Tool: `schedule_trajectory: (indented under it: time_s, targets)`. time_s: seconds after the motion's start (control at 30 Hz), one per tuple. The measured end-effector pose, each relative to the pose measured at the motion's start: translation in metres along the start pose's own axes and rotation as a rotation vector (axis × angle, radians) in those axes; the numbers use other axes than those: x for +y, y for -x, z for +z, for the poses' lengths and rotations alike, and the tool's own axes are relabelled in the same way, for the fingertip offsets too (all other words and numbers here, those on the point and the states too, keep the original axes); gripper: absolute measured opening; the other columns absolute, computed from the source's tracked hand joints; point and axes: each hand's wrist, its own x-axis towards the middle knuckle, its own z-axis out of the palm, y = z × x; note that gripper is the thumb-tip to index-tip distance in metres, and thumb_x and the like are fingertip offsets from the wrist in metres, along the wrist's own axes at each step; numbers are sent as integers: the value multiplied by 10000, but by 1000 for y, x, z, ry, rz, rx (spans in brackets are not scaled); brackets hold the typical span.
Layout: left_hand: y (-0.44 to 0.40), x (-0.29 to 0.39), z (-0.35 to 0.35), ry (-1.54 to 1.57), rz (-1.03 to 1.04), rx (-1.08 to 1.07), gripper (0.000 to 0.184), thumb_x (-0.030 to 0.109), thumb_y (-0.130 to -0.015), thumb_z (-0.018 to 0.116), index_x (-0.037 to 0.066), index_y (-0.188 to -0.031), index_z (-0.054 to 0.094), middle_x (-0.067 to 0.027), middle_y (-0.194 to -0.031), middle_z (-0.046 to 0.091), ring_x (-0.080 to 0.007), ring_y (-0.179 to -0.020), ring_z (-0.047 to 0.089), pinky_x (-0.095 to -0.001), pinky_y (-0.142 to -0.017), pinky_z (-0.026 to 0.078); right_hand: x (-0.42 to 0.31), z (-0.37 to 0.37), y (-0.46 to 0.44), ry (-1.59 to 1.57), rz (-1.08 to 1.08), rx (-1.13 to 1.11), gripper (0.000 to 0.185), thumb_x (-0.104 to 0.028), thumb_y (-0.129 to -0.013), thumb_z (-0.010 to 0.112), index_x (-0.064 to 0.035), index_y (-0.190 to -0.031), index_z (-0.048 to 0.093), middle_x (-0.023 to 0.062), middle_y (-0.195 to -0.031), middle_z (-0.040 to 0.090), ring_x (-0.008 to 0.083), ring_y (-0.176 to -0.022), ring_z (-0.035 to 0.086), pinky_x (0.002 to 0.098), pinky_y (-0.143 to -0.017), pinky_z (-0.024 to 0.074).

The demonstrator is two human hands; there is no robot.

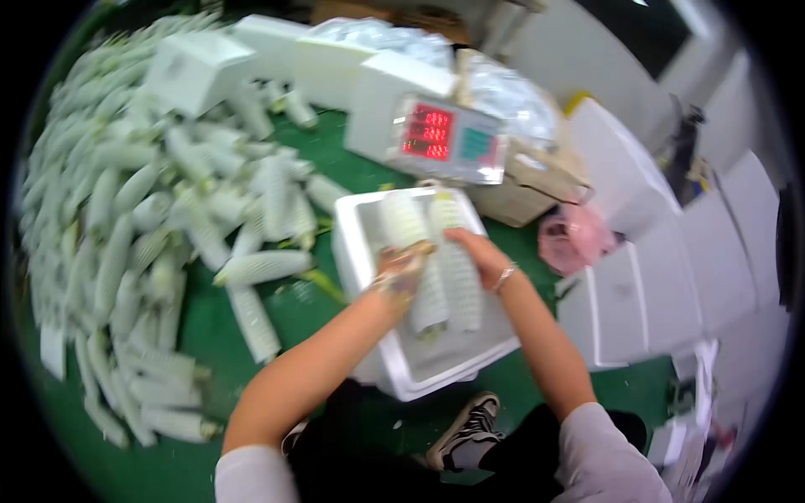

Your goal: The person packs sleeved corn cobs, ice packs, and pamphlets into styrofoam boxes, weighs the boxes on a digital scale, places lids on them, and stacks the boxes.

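Observation:
A white foam box (342,251) stands in front of me, below a scale display with red digits (430,134). Two long net-wrapped corn cobs lie side by side in it, a left cob (402,218) and a right cob (461,285). My left hand (404,267), blurred, has its fingers closed around the middle of the left cob. My right hand (480,254) rests against the right cob's side, its fingers curved over the edge of it. A bracelet circles my right wrist. The undersides of both cobs are hidden.
A large heap of wrapped cobs (117,218) covers the green surface (314,151) on the left. White foam boxes (197,71) stand at the back, and more (620,293) line the right. A pink bag (574,239) and a cardboard box (516,189) sit right of the scale.

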Motion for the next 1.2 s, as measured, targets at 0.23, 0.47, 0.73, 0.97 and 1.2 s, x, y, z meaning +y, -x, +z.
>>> schedule_trajectory:
  time_s: [0.23,0.47,0.73,0.97,1.2]
  targets:
    - [14,21,6,-1191,1124,500,726,134,-733,592,-75,-1338,252,-267,-1315,326,-417,-1229,309,-423,-1055,253,0,22,22,1342,-1038,571,693,-255,-783,639,21,-1333,320,241,-1359,314,407,-1233,308,467,-1019,248]
    - [130,17,-166,-1220,882,822,539,170,-732,661,-20,-1195,461,-208,-1120,506,-353,-1026,517,-403,-901,421,68,48,-20,1431,-719,369,961,-565,-699,635,-20,-1394,258,266,-1446,164,422,-1353,73,587,-1044,38]
    - [256,-49,-418,-1306,319,1937,696,351,-669,723,-15,-1180,426,-200,-1047,514,-312,-899,537,-386,-804,436,12,-29,19,1126,-756,589,740,-214,-750,683,79,-1312,302,267,-1289,387,328,-1190,416,376,-998,336]
    - [162,-20,-426,-1448,315,1714,816,498,-784,570,18,-1373,271,-214,-1351,330,-367,-1227,335,-456,-1051,234,102,-82,51,647,-111,411,330,-161,-753,634,95,-959,615,148,-860,666,199,-773,628,303,-705,478]
    - [80,-50,-297,-1193,0,1124,788,359,-635,726,23,-1251,367,-152,-965,527,-261,-916,534,-403,-764,468,63,-21,97,1232,-321,572,374,-148,-781,600,85,-1063,519,167,-947,631,256,-856,615,354,-793,466]
